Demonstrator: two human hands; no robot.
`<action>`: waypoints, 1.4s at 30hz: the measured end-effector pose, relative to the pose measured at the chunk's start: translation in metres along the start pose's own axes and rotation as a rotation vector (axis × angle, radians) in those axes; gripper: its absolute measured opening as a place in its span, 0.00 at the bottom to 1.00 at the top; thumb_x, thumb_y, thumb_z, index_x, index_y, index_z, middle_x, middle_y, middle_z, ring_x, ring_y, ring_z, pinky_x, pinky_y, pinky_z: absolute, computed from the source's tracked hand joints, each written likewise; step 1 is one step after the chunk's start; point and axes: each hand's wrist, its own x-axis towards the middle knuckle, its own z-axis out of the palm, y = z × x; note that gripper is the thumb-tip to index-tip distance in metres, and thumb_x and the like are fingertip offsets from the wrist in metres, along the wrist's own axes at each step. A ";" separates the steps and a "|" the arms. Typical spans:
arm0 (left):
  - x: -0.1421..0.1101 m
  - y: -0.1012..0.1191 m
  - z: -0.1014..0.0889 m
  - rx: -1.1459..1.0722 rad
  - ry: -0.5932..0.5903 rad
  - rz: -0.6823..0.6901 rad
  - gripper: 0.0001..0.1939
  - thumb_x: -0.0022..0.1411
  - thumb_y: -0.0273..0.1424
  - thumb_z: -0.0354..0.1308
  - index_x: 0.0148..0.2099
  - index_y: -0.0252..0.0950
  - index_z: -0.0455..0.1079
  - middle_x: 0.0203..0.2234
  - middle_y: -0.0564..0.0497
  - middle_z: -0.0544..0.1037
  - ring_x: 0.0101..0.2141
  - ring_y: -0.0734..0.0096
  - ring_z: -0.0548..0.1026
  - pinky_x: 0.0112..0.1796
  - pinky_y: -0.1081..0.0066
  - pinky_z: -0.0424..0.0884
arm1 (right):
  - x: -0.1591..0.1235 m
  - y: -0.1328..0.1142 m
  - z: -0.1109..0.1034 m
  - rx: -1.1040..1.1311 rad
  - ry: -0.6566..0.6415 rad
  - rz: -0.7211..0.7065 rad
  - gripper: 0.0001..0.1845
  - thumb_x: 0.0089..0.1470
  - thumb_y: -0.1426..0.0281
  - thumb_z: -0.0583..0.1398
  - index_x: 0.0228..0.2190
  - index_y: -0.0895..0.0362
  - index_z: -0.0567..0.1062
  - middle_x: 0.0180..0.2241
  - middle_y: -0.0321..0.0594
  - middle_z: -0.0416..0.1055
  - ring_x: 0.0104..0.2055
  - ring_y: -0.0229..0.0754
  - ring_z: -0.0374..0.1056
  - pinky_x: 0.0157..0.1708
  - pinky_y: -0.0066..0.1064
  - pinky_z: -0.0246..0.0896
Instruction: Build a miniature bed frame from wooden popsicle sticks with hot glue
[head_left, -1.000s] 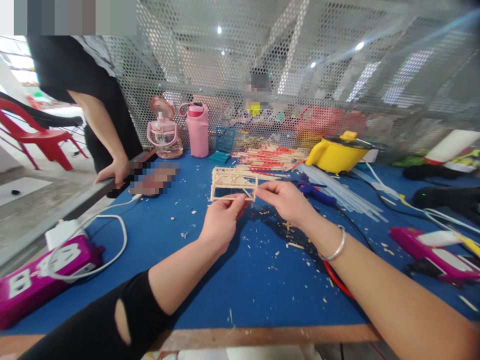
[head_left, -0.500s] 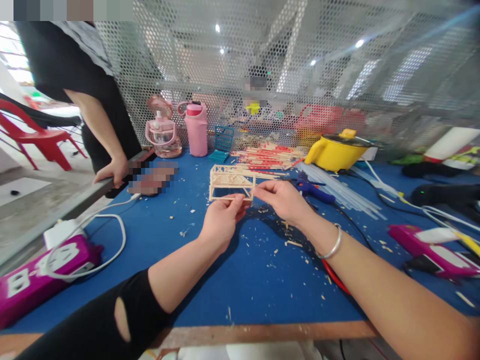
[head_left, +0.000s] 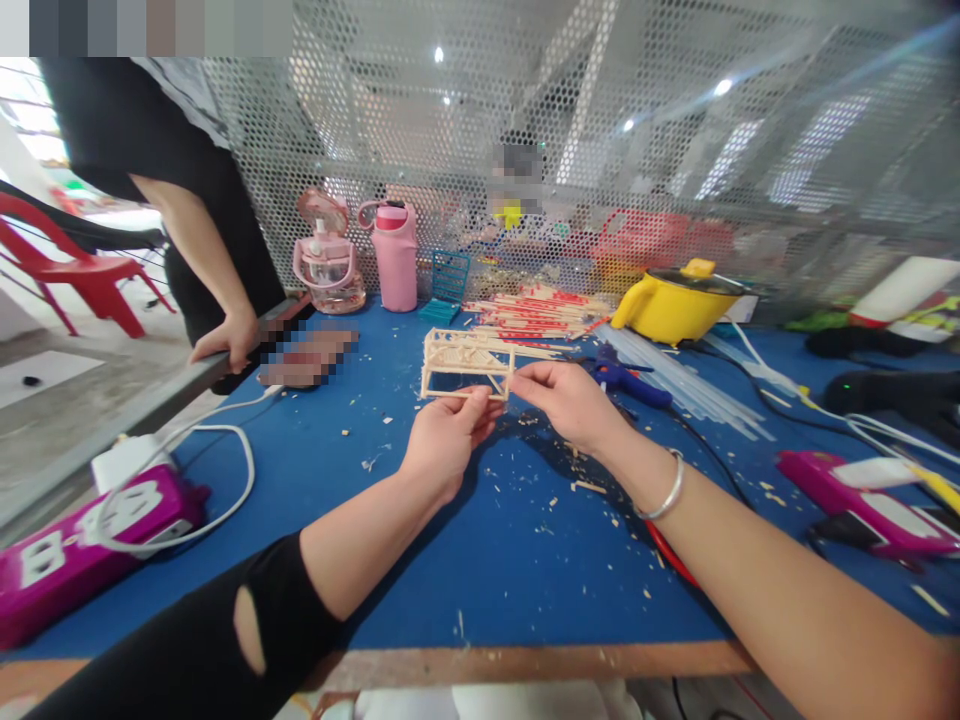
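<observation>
A small box-shaped frame of pale wooden sticks [head_left: 469, 366] is held up just above the blue table. My left hand [head_left: 444, 440] grips its lower front rail between thumb and fingers. At the frame's right end, my right hand [head_left: 559, 395] is closed in a pinch on the corner upright; whether a separate small piece is also between those fingertips is hidden. Behind the frame lies a heap of wooden sticks [head_left: 536, 318], many with red parts. A blue glue gun [head_left: 630, 382] rests just beyond my right hand, beside clear glue sticks [head_left: 694, 390].
Wood scraps litter the blue table [head_left: 450, 580]. A yellow pot [head_left: 671, 305], a pink bottle [head_left: 395, 260] and a clear jug [head_left: 330, 275] line the mesh partition. Purple power strips [head_left: 97, 545] and cables lie at both sides. Someone's hand [head_left: 229, 338] rests on the rail at left.
The view has shifted very slightly. Both hands keep their hold at the same places on the stick frame.
</observation>
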 end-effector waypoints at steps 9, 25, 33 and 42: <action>-0.002 0.001 0.001 -0.002 0.014 -0.018 0.07 0.60 0.29 0.59 0.33 0.31 0.73 0.29 0.46 0.80 0.31 0.75 0.76 0.43 0.69 0.69 | -0.002 0.001 0.001 -0.020 -0.007 -0.016 0.18 0.48 0.55 0.62 0.24 0.58 0.76 0.24 0.36 0.72 0.26 0.36 0.62 0.30 0.30 0.56; 0.001 -0.001 -0.001 -0.009 -0.016 -0.016 0.09 0.57 0.33 0.63 0.33 0.32 0.73 0.30 0.47 0.79 0.33 0.76 0.76 0.40 0.72 0.69 | -0.002 0.003 0.001 -0.032 0.014 -0.027 0.17 0.49 0.56 0.61 0.26 0.58 0.77 0.26 0.36 0.74 0.28 0.37 0.65 0.31 0.30 0.58; -0.006 0.002 -0.001 0.040 -0.023 -0.021 0.07 0.56 0.29 0.63 0.38 0.33 0.73 0.33 0.47 0.80 0.33 0.75 0.75 0.41 0.70 0.69 | -0.003 0.003 -0.001 -0.007 0.052 -0.013 0.17 0.49 0.55 0.61 0.28 0.57 0.78 0.28 0.37 0.76 0.30 0.39 0.67 0.34 0.32 0.60; -0.005 -0.001 0.001 0.065 -0.002 -0.010 0.04 0.56 0.27 0.62 0.31 0.30 0.76 0.27 0.47 0.79 0.31 0.74 0.75 0.41 0.71 0.69 | -0.005 0.003 0.002 0.001 0.019 -0.014 0.16 0.49 0.57 0.61 0.26 0.58 0.77 0.26 0.37 0.75 0.28 0.38 0.66 0.32 0.30 0.59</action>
